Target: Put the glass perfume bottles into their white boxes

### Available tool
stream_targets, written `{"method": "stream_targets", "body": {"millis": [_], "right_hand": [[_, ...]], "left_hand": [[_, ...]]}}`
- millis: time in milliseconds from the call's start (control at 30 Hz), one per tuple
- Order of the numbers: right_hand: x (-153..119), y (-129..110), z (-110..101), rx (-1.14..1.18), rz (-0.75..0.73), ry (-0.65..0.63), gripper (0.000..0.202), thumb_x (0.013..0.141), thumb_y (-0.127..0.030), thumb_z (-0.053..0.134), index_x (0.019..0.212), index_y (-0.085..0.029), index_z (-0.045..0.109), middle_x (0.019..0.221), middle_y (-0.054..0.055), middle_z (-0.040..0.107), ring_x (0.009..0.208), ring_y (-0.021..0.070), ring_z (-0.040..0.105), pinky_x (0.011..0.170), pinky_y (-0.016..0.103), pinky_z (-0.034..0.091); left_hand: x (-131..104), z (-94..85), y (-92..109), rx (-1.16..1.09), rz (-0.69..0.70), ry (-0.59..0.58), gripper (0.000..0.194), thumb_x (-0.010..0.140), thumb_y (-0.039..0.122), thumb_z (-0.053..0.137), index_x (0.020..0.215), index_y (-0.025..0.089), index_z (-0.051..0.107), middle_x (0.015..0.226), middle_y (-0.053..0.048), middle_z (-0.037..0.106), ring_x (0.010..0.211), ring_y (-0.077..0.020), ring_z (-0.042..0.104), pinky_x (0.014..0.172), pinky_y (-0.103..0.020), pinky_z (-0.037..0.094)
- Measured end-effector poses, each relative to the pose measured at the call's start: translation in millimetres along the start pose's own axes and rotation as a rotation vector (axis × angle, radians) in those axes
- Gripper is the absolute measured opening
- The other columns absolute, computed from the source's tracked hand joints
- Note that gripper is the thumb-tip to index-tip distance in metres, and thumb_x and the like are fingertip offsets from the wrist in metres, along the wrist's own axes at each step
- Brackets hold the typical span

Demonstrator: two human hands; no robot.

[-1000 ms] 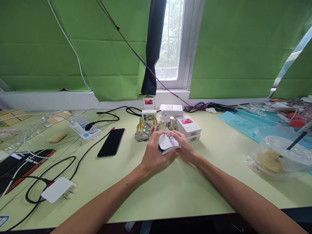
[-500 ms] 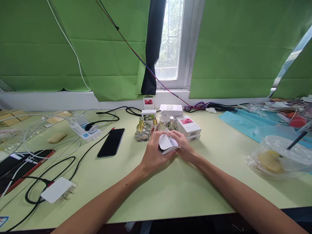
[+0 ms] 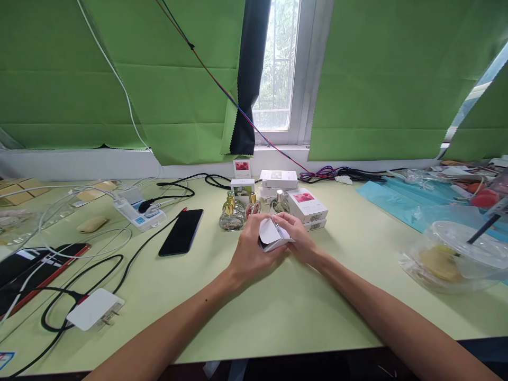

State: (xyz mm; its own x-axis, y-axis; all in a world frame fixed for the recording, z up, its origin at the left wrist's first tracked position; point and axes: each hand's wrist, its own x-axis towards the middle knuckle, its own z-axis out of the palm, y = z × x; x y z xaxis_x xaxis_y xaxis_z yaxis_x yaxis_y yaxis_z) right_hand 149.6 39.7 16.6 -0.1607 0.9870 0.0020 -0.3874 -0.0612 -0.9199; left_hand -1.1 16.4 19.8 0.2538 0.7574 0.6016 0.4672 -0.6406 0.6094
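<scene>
A small white box with its flap raised is held above the table in the middle. My left hand is wrapped round its left side and underside. On the right side, my right hand is closed at the box's opening, its fingertips on or just inside the edge; what they pinch is too small to tell. Just behind the hands stand glass bottles with gold caps, a bottle with a red pattern and a silver-capped bottle. Stacked white boxes are to their right.
A black phone lies left of the hands. Cables, a power strip and a white charger spread over the left side. At the right are a lidded plastic container and blue sheeting. More white boxes stand behind.
</scene>
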Motion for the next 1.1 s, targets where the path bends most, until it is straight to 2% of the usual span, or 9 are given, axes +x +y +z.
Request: {"method": "stream_targets", "body": {"millis": [367,567,1100], "right_hand": [[2.0,2.3,-1.4,-0.046,-0.016,0.008,0.051,0.06,-0.06,0.089,0.079,-0.021,0.062,0.07,-0.002,0.063,0.061,0.0136,0.053,0.057,0.028,0.038],[3.9,7.5,-4.4,-0.055,-0.038,-0.013,0.051,0.063,-0.061,0.088,0.082,-0.021,0.063,0.071,-0.002,0.064,0.06,0.0129,0.054,0.057,0.027,0.04],[1.3,4.4,-3.0,-0.064,-0.031,-0.03,0.053,0.062,-0.062,0.087,0.083,-0.021,0.062,0.07,-0.002,0.065,0.06,0.0132,0.055,0.057,0.027,0.041]], "left_hand": [[0.5,-0.2,1.6,-0.019,-0.011,0.003,0.057,0.071,0.026,0.082,0.12,0.025,0.052,0.114,-0.005,0.061,0.097,-0.0221,0.064,0.08,-0.035,0.055],[1.1,-1.0,4.4,-0.029,-0.019,0.007,0.055,0.072,0.027,0.081,0.119,0.024,0.053,0.112,-0.005,0.062,0.096,-0.0215,0.064,0.078,-0.034,0.054],[0.2,-0.7,2.3,0.002,-0.015,0.009,0.057,0.072,0.028,0.081,0.121,0.024,0.052,0.115,-0.006,0.062,0.099,-0.023,0.065,0.08,-0.035,0.055]]}}
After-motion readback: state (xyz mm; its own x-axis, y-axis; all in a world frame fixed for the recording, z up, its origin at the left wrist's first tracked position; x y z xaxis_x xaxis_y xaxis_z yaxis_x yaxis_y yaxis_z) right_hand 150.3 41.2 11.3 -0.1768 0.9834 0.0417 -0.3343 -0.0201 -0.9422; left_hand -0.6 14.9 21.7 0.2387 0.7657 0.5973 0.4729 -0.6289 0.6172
